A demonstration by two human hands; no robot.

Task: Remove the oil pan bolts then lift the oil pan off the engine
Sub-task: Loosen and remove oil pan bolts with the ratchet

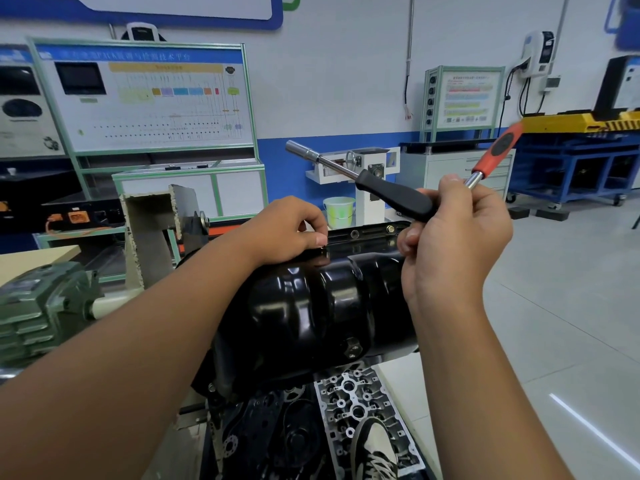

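The oil pan [322, 303] is glossy black painted metal; the nut driver [363, 178] pairs a shiny metal shaft with a matt black handle.

Single head view, worn on the person, wide-angle with bent edges. Looks forward and down across the oil pan [322, 306], which sits close, mid-frame. Both forearms enter from the bottom edge; left hand [287, 230] and right hand [453, 244] are near the lens, at centre. Bottom of the frame looks almost straight down past the engine [363, 403] to a shoe [375, 448] on the floor. Upper half faces the back wall [346, 81], well off, with a training board [145, 98] left and a yellow bench [581, 123] right. No second view, so nothing shared.
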